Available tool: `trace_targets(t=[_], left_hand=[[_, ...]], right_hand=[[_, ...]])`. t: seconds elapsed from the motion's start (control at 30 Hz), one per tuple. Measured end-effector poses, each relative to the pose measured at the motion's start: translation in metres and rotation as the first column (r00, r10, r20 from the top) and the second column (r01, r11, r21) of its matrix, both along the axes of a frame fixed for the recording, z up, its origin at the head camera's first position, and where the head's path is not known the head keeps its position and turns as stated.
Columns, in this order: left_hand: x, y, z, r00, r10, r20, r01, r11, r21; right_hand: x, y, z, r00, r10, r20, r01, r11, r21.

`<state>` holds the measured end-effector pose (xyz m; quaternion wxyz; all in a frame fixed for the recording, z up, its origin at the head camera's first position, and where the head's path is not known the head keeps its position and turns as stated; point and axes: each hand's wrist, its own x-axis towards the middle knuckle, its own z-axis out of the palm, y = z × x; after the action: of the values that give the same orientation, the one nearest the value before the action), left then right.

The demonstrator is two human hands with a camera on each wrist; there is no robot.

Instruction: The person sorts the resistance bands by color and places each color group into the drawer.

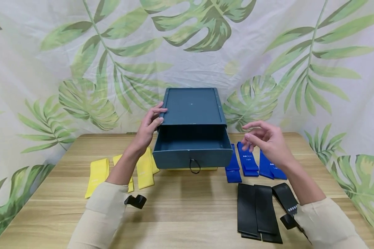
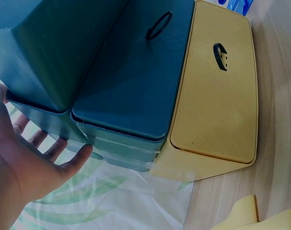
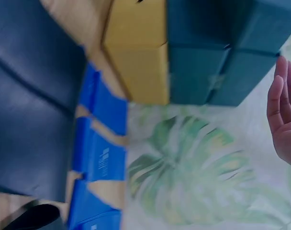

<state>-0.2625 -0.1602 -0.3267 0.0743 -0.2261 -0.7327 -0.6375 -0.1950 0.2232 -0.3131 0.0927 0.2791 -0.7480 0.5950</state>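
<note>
A stacked drawer unit (image 1: 191, 107) stands at the table's back. Its dark teal top drawer (image 1: 191, 159) is pulled out, with no contents visible inside. Below are another teal drawer (image 2: 136, 72) and a yellow one (image 2: 217, 91), both closed with black loop pulls. My left hand (image 1: 147, 129) rests against the unit's upper left side, fingers extended along it. To the right of the unit, my right hand (image 1: 265, 143) hovers with loosely bent fingers and holds nothing. Beneath it lie folded blue resistance bands (image 1: 247, 160), one printed "Light".
Folded yellow bands (image 1: 145, 171) lie left of the unit, partly behind my left forearm. Black bands (image 1: 257, 211) lie at front right, near my right sleeve. Black straps (image 1: 136, 201) hang from the wrists. A leaf-print cloth (image 1: 187, 62) hangs behind the wooden table (image 1: 180, 221).
</note>
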Motion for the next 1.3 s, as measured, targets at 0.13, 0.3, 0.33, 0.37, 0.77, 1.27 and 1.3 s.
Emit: trace_targets(t=[0.13,0.3,0.33,0.37,0.77,1.27,1.3], left_hand=[[0.000,0.000,0.000,1.000,-0.001,0.001,0.001,1.000,-0.001],[0.000,0.001,-0.001,1.000,-0.007,0.000,0.007,1.000,-0.005],[0.000,0.001,-0.001,1.000,-0.008,0.001,0.008,1.000,-0.004],[0.000,0.001,-0.001,1.000,-0.008,0.001,0.008,1.000,-0.005],[0.002,0.001,-0.001,1.000,-0.002,-0.001,0.002,1.000,-0.010],[0.001,0.000,0.001,1.000,-0.003,-0.008,0.003,1.000,-0.012],[0.001,0.000,0.001,1.000,-0.004,-0.008,0.004,1.000,-0.011]], right_hand=[[-0.020,0.005,-0.018,0.993,-0.029,0.112,0.023,0.998,0.058],[-0.046,0.006,-0.044,0.966,-0.072,0.247,0.041,0.990,0.132],[-0.051,0.006,-0.050,0.960,-0.085,0.266,0.047,0.988,0.148],[-0.055,0.006,-0.055,0.955,-0.097,0.281,0.053,0.985,0.162],[-0.081,-0.005,-0.100,0.892,-0.256,0.372,0.142,0.941,0.307],[-0.109,-0.013,-0.120,0.903,-0.346,0.256,0.150,0.812,0.565],[-0.110,-0.014,-0.119,0.905,-0.352,0.239,0.156,0.797,0.584]])
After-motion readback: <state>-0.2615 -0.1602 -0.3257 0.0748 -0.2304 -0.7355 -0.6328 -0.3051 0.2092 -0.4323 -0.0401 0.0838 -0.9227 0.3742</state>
